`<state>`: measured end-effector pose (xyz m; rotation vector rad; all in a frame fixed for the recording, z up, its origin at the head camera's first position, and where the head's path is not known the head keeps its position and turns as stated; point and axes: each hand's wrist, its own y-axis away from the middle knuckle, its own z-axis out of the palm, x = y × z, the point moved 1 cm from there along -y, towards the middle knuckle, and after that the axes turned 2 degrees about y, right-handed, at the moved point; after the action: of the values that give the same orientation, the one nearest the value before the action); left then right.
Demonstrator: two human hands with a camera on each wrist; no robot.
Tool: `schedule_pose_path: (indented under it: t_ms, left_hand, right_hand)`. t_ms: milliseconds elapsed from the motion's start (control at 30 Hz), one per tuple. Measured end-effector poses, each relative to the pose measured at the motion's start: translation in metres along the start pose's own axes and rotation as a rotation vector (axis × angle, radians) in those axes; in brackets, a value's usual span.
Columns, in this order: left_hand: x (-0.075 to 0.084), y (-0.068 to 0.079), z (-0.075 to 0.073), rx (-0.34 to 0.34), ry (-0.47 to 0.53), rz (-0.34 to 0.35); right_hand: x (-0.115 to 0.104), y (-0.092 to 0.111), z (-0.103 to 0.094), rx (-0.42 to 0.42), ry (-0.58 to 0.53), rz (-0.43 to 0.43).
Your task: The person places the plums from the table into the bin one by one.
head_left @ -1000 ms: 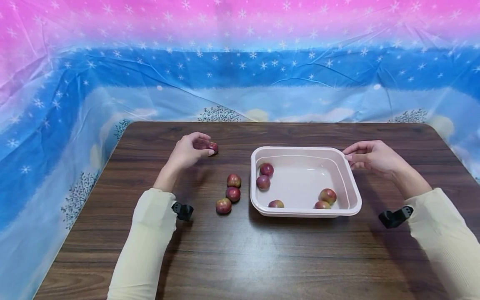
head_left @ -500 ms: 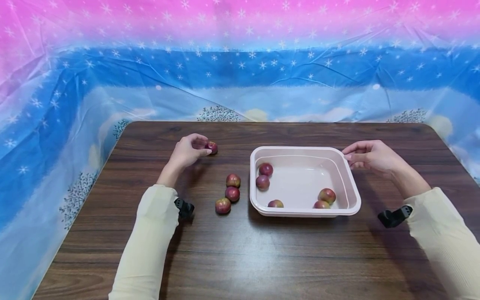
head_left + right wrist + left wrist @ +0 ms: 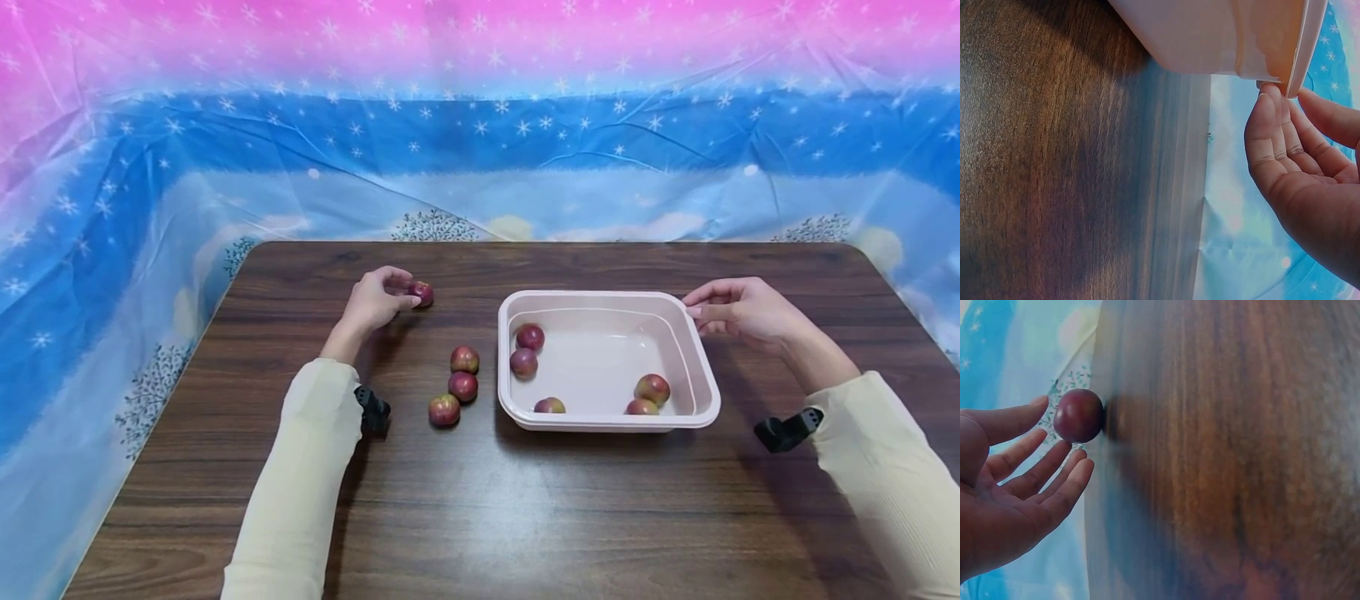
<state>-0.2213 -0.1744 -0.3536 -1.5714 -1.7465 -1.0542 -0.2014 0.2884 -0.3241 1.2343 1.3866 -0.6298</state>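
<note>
My left hand (image 3: 375, 302) is at the back left of the table, beside a dark red plum (image 3: 422, 293). In the left wrist view its fingers and thumb are spread apart, with the fingertips right at the side of the plum (image 3: 1079, 415), which sits on the table. My right hand (image 3: 750, 312) pinches the back right rim of a pale pink plastic basin (image 3: 600, 422) between thumb and fingers, as the right wrist view also shows. Inside the basin are several plums, among them two at the left wall (image 3: 530, 337) and two near the front right corner (image 3: 652, 389).
Three more plums (image 3: 463, 387) form a short row on the brown wooden table (image 3: 480, 517), left of the basin. Behind the table hangs a pink and blue cloth (image 3: 480, 133) with snowflakes. A black wrist camera (image 3: 787, 430) is strapped to each sleeve.
My left forearm has swung slightly to the right and forward, while the left hand stays beside the same plum. The right hand keeps its hold on the basin rim.
</note>
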Motion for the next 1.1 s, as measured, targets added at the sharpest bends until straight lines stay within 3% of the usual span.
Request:
schedule_pose_path:
  t_ms: [533, 1100]
  left_hand:
    - [-0.004, -0.009, 0.008, 0.035, -0.023, -0.005]
    - [-0.003, -0.009, 0.011, 0.042, -0.022, -0.013]
  right_hand:
    - [0.000, 0.000, -0.001, 0.001, 0.010, 0.000]
    - [0.000, 0.000, -0.001, -0.006, 0.014, 0.007]
